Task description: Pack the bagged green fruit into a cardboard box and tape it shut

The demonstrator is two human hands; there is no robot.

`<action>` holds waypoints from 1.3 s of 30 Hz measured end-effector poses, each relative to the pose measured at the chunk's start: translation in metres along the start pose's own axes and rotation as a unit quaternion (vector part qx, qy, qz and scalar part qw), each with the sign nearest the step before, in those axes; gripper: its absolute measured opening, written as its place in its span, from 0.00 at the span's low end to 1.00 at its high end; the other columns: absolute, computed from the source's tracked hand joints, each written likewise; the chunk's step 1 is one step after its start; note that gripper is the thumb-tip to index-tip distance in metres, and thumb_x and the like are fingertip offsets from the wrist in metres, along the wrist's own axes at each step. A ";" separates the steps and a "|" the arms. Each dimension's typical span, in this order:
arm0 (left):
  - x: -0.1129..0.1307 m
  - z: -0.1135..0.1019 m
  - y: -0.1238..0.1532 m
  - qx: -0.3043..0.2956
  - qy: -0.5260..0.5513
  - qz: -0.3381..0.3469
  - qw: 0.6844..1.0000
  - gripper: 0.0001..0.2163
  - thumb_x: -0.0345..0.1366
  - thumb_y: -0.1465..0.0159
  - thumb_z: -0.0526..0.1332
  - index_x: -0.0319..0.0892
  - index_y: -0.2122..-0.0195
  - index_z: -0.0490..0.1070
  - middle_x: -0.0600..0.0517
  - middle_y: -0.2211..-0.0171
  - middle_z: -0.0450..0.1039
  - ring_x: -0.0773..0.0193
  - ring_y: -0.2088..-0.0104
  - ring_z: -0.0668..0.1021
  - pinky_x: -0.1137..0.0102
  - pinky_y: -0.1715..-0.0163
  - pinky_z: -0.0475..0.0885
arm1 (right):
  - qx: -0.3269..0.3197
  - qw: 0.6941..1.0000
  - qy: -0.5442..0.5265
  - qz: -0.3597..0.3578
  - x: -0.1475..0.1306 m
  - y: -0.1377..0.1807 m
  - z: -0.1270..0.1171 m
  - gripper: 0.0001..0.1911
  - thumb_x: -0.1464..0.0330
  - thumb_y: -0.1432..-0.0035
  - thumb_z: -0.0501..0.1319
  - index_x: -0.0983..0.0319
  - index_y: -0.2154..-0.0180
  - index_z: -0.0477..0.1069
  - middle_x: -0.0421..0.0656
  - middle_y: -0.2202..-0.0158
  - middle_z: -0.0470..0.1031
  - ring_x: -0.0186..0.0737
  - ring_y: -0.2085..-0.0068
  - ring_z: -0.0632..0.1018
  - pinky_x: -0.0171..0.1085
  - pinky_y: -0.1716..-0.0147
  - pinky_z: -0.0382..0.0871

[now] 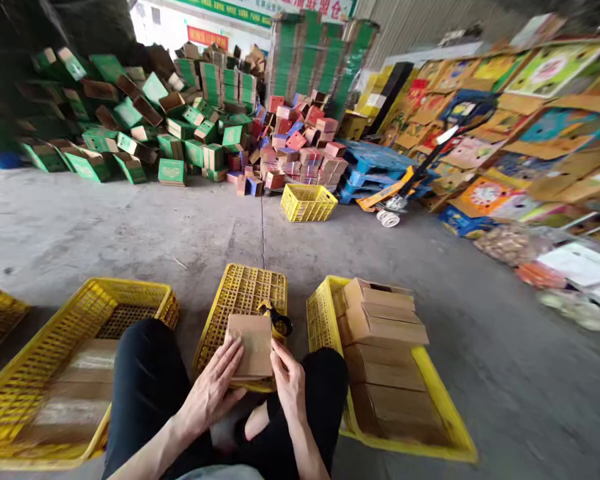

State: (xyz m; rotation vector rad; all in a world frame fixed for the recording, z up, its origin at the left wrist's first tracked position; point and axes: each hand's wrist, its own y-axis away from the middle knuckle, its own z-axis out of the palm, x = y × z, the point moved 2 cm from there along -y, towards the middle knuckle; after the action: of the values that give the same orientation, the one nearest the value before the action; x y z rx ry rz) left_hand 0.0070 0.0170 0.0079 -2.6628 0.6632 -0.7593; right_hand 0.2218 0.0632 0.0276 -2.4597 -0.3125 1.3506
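Observation:
A small brown cardboard box (251, 343) rests on an overturned yellow plastic crate (245, 283) between the knees. My left hand (214, 383) grips the box's left side, its fingers laid together over the near top edge. At the right edge, my right hand (289, 380) presses with bent fingers; its fingertips are partly hidden against the side. Just behind the box lies a tape dispenser (283, 324) with a black and yellow body. To the right, a yellow crate (460, 437) holds several brown boxes (387, 360). Taped boxes (75, 393) lie inside the left crate (95, 293).
Ahead on the concrete floor stands another yellow crate (309, 203). Behind it are piles of green boxes (173, 170) and red boxes (305, 160). A pallet jack (405, 187) stands by blue pallets (375, 160). Colourful cartons (485, 193) are stacked along the right.

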 end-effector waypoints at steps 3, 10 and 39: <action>0.000 -0.001 0.022 0.005 0.004 -0.029 1.000 0.38 0.41 0.26 0.59 0.46 0.21 0.38 0.42 0.24 0.52 0.44 0.25 0.57 0.50 0.33 0.70 | 0.008 0.998 0.043 -0.035 -0.007 0.009 0.002 0.19 0.63 0.24 0.54 0.61 0.46 0.80 0.51 0.49 0.84 0.47 0.48 0.85 0.42 0.46 0.82; 0.013 0.008 0.023 0.036 -0.001 -0.073 0.997 0.36 0.35 0.26 0.56 0.45 0.21 0.37 0.42 0.23 0.50 0.46 0.25 0.54 0.51 0.32 0.68 | -0.010 0.987 0.103 -0.124 -0.010 0.028 -0.002 0.20 0.64 0.26 0.59 0.62 0.38 0.73 0.53 0.42 0.80 0.51 0.44 0.83 0.45 0.45 0.82; -0.008 0.002 0.047 0.017 0.114 -0.073 0.991 0.32 0.42 0.26 0.60 0.53 0.23 0.50 0.46 0.27 0.60 0.50 0.29 0.67 0.57 0.34 0.71 | -0.021 0.970 0.223 -0.094 -0.005 -0.007 0.011 0.22 0.63 0.22 0.51 0.63 0.38 0.75 0.52 0.38 0.77 0.48 0.43 0.83 0.39 0.46 0.80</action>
State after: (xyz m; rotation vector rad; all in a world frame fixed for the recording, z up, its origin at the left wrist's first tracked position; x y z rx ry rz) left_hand -0.0143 -0.0182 -0.0159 -2.6398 0.5077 -1.1162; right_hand 0.2093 0.0704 0.0284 -2.6014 -0.4504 0.6950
